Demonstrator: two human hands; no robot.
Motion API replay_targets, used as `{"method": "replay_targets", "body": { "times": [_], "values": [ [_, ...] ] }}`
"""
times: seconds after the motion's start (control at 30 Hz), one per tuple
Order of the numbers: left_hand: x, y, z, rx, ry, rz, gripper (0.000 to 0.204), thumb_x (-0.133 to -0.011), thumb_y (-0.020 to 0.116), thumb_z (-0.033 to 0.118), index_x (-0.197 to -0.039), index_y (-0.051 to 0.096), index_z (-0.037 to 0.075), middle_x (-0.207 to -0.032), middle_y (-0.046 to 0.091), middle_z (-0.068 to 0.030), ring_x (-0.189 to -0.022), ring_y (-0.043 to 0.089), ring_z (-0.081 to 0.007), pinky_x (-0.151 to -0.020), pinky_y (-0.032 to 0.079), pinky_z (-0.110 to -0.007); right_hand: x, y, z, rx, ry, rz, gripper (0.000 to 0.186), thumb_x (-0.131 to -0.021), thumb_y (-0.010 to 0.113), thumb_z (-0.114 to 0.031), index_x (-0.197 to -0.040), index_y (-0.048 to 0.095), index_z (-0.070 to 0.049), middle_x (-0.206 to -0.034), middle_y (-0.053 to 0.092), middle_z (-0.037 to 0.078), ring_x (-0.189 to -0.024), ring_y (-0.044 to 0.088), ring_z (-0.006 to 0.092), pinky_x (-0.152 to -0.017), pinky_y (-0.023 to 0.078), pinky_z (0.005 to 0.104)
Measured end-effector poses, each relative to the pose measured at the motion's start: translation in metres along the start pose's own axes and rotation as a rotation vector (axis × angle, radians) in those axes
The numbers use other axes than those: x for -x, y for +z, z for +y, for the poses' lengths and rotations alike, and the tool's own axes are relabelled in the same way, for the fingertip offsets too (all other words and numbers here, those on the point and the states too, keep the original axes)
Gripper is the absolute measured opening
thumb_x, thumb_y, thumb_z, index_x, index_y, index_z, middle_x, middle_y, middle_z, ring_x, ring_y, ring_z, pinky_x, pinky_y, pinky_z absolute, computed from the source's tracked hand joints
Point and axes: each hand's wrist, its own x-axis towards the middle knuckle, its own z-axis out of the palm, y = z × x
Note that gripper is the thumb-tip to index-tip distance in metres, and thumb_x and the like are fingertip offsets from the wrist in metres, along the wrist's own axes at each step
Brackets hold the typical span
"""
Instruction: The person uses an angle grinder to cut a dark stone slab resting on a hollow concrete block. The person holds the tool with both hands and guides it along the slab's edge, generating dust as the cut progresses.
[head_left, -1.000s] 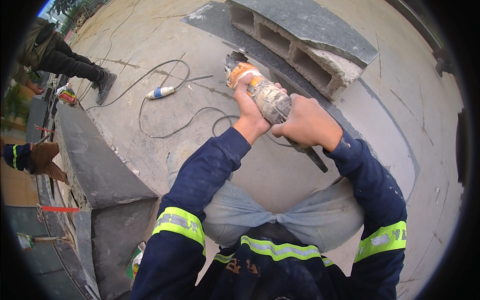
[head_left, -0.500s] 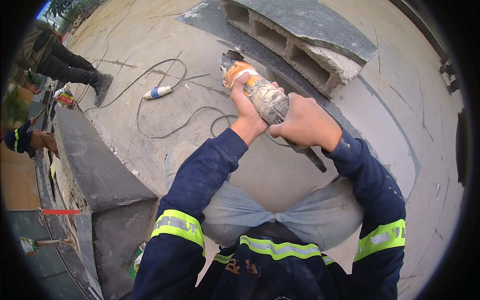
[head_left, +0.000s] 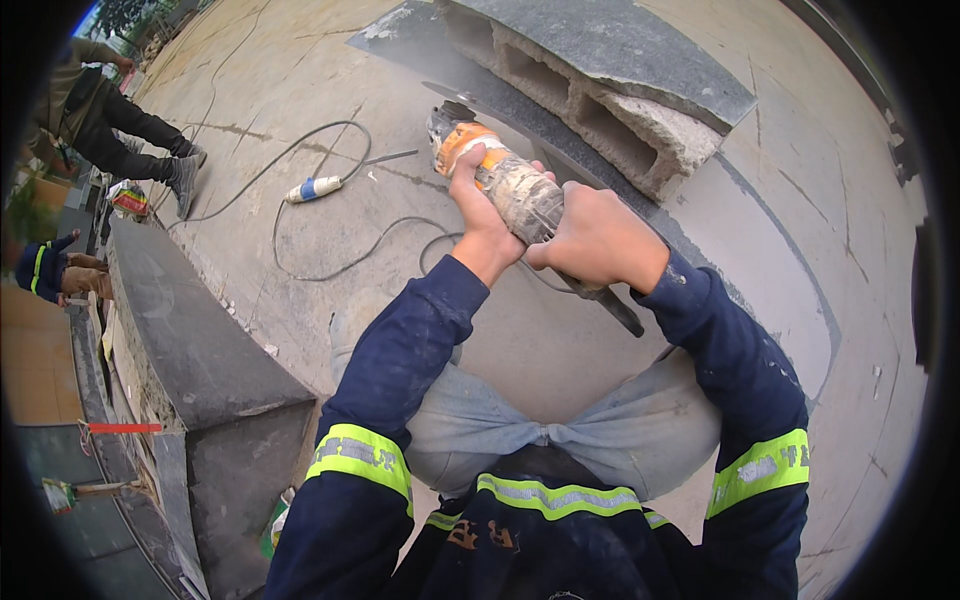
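Note:
Both my hands hold a dusty angle grinder (head_left: 522, 198) with an orange band near its head. My left hand (head_left: 482, 215) wraps the front of its body, thumb on top. Behind it, my right hand (head_left: 605, 238) closes around the rear end, where the cord runs out. Beyond the grinder's head lies a dark grey stone slab (head_left: 395, 35) on the floor. The head is close to the slab's near edge, and a thin disc edge shows there; whether it touches the stone I cannot tell. Pale dust hangs over the slab.
A broken hollow block (head_left: 620, 130) rests on the slab under another grey slab (head_left: 640, 50). A cable with a blue-and-white connector (head_left: 314, 189) loops over the floor at left. Large dark stone pieces (head_left: 190, 330) stand at left. Two co-workers (head_left: 110, 125) are at the far left.
The grinder and both my hands have shifted slightly left and away from me. Dust has thickened over the slab. The standing co-worker's legs have moved, and the other co-worker's arm has risen.

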Motion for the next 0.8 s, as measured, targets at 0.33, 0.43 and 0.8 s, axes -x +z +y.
{"method": "replay_targets", "body": {
  "times": [0.33,0.43,0.8],
  "values": [
    [-0.006,-0.002,0.007,-0.009,0.026,-0.009,0.055,-0.073,0.059,0.051,-0.101,0.044,0.006,-0.086,0.053,-0.0137,-0.079,0.058,-0.0295,-0.068,0.054,-0.042,-0.012,0.002,-0.001,0.007,-0.004,-0.01,0.064,-0.059,0.072,-0.04,-0.091,0.056,0.014,-0.086,0.063,0.028,-0.083,0.064,0.0374,-0.075,0.051,0.036],
    [-0.01,-0.004,0.01,-0.001,0.017,-0.021,0.054,-0.073,0.059,0.051,-0.101,0.044,0.007,-0.086,0.053,-0.0136,-0.079,0.058,-0.0297,-0.069,0.054,-0.042,-0.017,0.003,-0.002,0.01,-0.008,-0.011,0.065,-0.058,0.073,-0.041,-0.091,0.057,0.013,-0.085,0.063,0.028,-0.082,0.064,0.037,-0.075,0.051,0.036],
    [-0.023,-0.006,0.019,0.015,0.054,0.013,0.055,-0.073,0.058,0.049,-0.101,0.044,0.004,-0.083,0.056,-0.0146,-0.074,0.059,-0.0304,-0.066,0.053,-0.042,-0.032,0.003,-0.006,0.012,-0.006,-0.019,0.06,-0.057,0.073,-0.039,-0.087,0.06,0.012,-0.081,0.064,0.026,-0.079,0.066,0.0353,-0.073,0.052,0.0354]
  ]
}}
